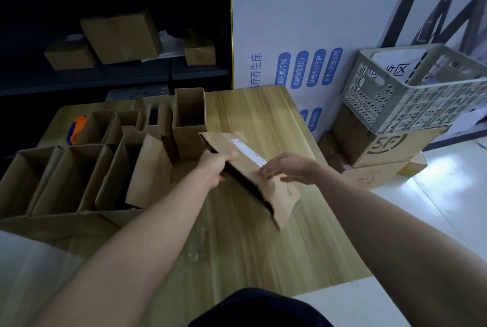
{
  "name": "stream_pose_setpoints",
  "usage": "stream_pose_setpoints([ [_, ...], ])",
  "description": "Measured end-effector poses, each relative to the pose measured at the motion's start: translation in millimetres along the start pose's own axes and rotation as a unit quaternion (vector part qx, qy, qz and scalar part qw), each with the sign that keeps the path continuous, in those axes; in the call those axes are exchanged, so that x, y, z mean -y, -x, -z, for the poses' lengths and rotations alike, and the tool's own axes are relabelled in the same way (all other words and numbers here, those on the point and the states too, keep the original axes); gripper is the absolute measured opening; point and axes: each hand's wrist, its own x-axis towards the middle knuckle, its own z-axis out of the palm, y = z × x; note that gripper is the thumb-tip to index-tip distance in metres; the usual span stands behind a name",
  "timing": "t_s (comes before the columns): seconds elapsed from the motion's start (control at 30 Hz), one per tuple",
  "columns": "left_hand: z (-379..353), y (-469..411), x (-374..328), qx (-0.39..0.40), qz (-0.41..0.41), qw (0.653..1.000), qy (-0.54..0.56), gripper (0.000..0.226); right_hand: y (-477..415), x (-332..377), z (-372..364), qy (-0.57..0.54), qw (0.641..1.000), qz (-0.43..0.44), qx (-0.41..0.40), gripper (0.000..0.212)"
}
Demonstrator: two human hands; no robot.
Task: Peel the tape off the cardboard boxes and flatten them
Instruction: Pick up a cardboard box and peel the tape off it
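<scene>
Progress looks early to middling: one cardboard box (279, 195) is held in the air over the middle of the wooden table (263, 115), partly collapsed but with its dark inside still showing. The left hand (217, 166) grips its far edge with curled fingers. The right hand (288, 168) has bent fingers pinching at the top face by the near end of a white strip (247, 152); whether they hold tape or only board I cannot tell. A wad of clear tape (195, 250) lies on the table near the person, so some peeling seems done. A row of open boxes (79, 168) stands unflattened on the table's left, an orange-and-blue utility knife (76, 129) beyond them. Behind is dark shelving (105, 76) with more cartons. A printed white board (303, 23) leans at the back, and to the right a grey plastic crate (421, 89) sits on an SF carton (382, 144) on the pale floor.
</scene>
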Motion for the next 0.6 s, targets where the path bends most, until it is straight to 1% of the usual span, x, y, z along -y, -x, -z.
stream_pose_setpoints([
  [0.03, -2, -3, 6, -0.031, -0.004, 0.999, -0.014, 0.038, -2, -4, -4, 0.002, 1.000, -0.009, 0.016, 0.022],
  [0.07, -3, -5, 10, -0.050, -0.004, 0.998, -0.026, 0.036, -5, -8, -6, 0.006, 1.000, -0.005, 0.002, 0.020],
  [0.1, -3, -7, 13, -0.060, -0.005, 0.997, -0.038, 0.036, -6, -13, -6, 0.016, 0.999, 0.006, -0.040, 0.020],
  [0.13, -2, -8, 15, -0.066, -0.007, 0.997, -0.046, 0.037, -7, -17, -3, 0.032, 0.995, 0.012, -0.098, 0.026],
  [0.17, -1, -10, 16, -0.072, -0.009, 0.996, -0.051, 0.037, -8, -23, 1, 0.053, 0.987, 0.008, -0.151, 0.040],
  [0.2, 0, -12, 17, -0.074, -0.011, 0.996, -0.054, 0.037, -9, -28, 6, 0.071, 0.981, -0.005, -0.183, 0.055],
  [0.23, 0, -14, 17, -0.075, -0.013, 0.995, -0.058, 0.038, -8, -34, 10, 0.084, 0.977, -0.018, -0.196, 0.069],
  [0.27, 0, -16, 17, -0.074, -0.013, 0.995, -0.063, 0.040, -7, -39, 13, 0.092, 0.975, -0.025, -0.198, 0.077],
  [0.3, -1, -18, 19, -0.071, -0.010, 0.995, -0.066, 0.043, -7, -44, 15, 0.096, 0.977, -0.031, -0.190, 0.080],
  [0.37, -4, -21, 21, -0.062, 0.001, 0.995, -0.075, 0.048, -9, -56, 20, 0.063, 0.981, -0.054, -0.178, 0.076],
  [0.4, -5, -23, 23, -0.061, 0.002, 0.995, -0.079, 0.047, -9, -62, 21, 0.034, 0.981, -0.068, -0.179, 0.068],
  [0.43, -7, -24, 24, -0.059, 0.002, 0.995, -0.081, 0.046, -9, -70, 22, 0.016, 0.979, -0.081, -0.185, 0.054],
  [0.47, -8, -26, 27, -0.055, 0.005, 0.995, -0.078, 0.045, -10, -77, 23, 0.005, 0.976, -0.088, -0.199, 0.041],
  [0.5, -9, -28, 30, -0.048, 0.016, 0.995, -0.086, 0.046, -12, -86, 26, -0.011, 0.971, -0.092, -0.218, 0.033],
  [0.57, -14, -28, 40, -0.025, 0.054, 0.986, -0.154, 0.047, -17, -96, 32, -0.058, 0.962, -0.100, -0.248, 0.034],
  [0.6, -18, -29, 47, -0.014, 0.068, 0.976, -0.206, 0.050, -21, -100, 35, -0.057, 0.958, -0.099, -0.261, 0.036],
])
